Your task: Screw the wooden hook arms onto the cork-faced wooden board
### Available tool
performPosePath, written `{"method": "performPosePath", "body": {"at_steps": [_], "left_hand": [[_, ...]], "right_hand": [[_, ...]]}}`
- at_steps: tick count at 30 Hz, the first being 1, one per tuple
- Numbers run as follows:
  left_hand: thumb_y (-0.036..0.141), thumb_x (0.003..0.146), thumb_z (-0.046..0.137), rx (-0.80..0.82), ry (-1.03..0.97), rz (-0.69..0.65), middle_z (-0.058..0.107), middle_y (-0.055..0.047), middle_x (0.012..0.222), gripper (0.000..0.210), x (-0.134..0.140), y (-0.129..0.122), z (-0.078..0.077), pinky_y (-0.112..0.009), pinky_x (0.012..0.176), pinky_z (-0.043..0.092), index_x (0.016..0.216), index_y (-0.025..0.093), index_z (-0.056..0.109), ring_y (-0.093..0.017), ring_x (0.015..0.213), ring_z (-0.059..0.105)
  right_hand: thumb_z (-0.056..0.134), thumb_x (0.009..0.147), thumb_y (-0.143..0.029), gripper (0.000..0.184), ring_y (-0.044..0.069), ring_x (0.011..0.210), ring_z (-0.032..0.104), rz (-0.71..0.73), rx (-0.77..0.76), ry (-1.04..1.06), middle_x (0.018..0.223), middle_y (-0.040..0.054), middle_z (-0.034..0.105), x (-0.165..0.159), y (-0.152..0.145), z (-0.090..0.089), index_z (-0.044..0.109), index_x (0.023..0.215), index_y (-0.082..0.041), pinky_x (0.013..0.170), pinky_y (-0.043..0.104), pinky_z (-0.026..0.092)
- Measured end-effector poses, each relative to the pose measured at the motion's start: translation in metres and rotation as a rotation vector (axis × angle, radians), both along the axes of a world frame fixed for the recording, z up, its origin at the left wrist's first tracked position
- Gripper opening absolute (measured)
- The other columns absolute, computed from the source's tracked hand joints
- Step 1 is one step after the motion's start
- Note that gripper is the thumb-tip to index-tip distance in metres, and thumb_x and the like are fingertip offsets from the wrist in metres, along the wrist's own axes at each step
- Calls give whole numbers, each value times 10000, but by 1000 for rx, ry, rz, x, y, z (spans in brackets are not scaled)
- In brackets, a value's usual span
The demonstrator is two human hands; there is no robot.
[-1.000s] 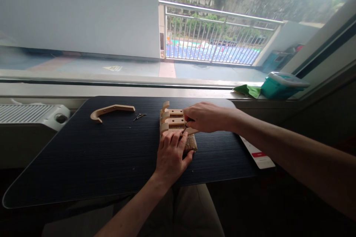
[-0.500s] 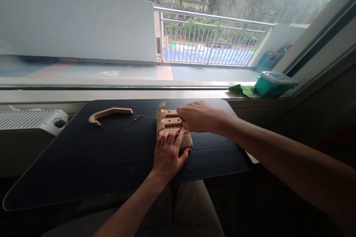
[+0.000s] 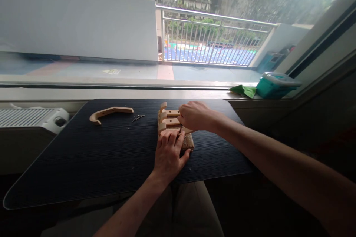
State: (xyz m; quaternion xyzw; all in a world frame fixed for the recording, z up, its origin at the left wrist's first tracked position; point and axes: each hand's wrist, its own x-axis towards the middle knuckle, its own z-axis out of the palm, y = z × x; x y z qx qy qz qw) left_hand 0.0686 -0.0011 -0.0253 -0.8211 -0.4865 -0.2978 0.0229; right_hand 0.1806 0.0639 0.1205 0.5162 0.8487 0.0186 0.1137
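Head view — brown block (image 3: 189,142) on dark table (image 3: 97,159), white radiator (image 3: 30,118), windowsill (image 3: 125,93)

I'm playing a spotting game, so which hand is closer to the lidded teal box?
Right. The right hand is left of the lidded teal box and lower in view; the left hand is farther left and even lower.

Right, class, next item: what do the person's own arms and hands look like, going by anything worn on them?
The left hand and the right hand are both without gloves, and no ring shows on the visible fingers. Both forearms are uncovered, with no sleeve, watch or bracelet visible.
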Motion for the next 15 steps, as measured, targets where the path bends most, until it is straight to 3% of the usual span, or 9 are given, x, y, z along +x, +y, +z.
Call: {"method": "performPosePath", "body": {"at_steps": [7, 11, 15], "left_hand": [[376, 800, 534, -6, -2, -2, 511, -85, 1228, 477, -1, -2, 3, -432, 1041, 286, 1234, 180, 504, -270, 1155, 397], [398, 800, 531, -13, 3, 1, 505, -81, 1245, 494, -1, -1, 2, -433, 1051, 275, 1245, 186, 498, -269, 1164, 391], [406, 795, 537, -6, 3, 4, 504, -88, 1249, 500, -1, 0, 0, -446, 1051, 274, 1243, 188, 502, -275, 1163, 395]], "right_hand": [[495, 760, -348, 354, 239, 788, 629, 25, 3, -52, 846, 125, 678, -4, -12, 13, 577, 1034, -140, 592, 290, 410], [515, 753, -198, 207, 214, 807, 630, 113, -31, -90, 862, 101, 678, 2, -16, 18, 624, 922, -152, 590, 256, 388], [487, 786, -147, 192, 213, 825, 632, 155, -37, -94, 875, 110, 678, 8, -12, 14, 636, 905, -130, 608, 261, 392]]}}
